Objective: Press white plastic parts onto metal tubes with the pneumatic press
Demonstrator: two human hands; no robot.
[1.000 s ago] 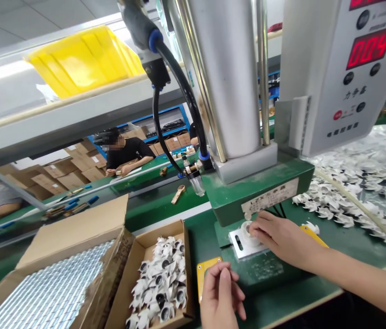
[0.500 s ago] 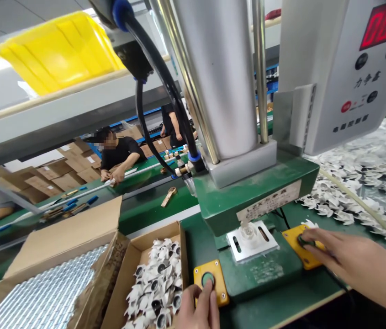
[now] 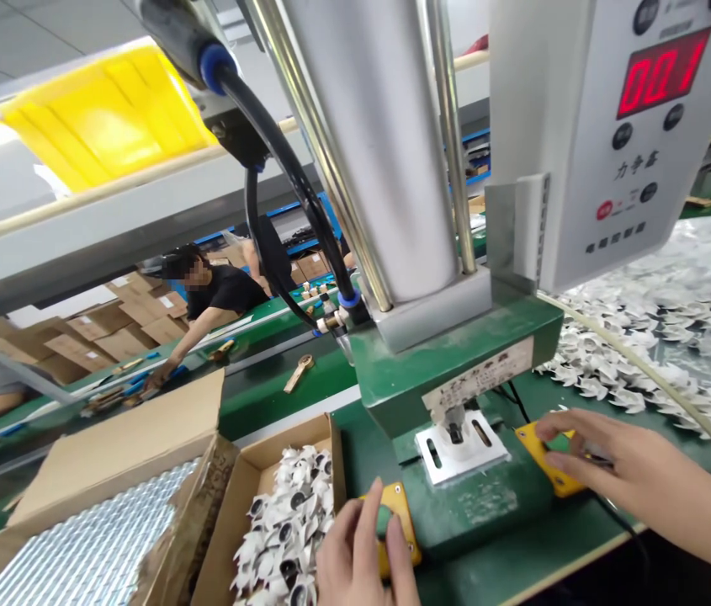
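Observation:
My left hand (image 3: 364, 555) is at the left yellow button box (image 3: 402, 509), its fingers spread to either side of the green button (image 3: 384, 522). At the right yellow button box (image 3: 535, 446), my right hand (image 3: 620, 459) has thumb and forefinger apart around another green button (image 3: 558, 443). Between the boxes stands a green press (image 3: 456, 358) with a grey cylinder (image 3: 380, 151). Under its head, a whitish part with a dark centre (image 3: 456, 433) sits on a slotted metal plate (image 3: 434, 471). The red display (image 3: 664, 74) reads 00.1.
Left of the press, a carton (image 3: 337, 454) holds white bladed parts; another carton (image 3: 140, 446) holds metal rods. More white parts (image 3: 633, 353) are heaped at right. A yellow bin (image 3: 108, 118) rests on the shelf above. Across the belt, a co-worker (image 3: 222, 290) reaches toward blue-ended pieces.
My left fingers have spread from the button's top to its sides. My right fingers have opened wider around the other button. The display digits changed, and the co-worker's arm extended left.

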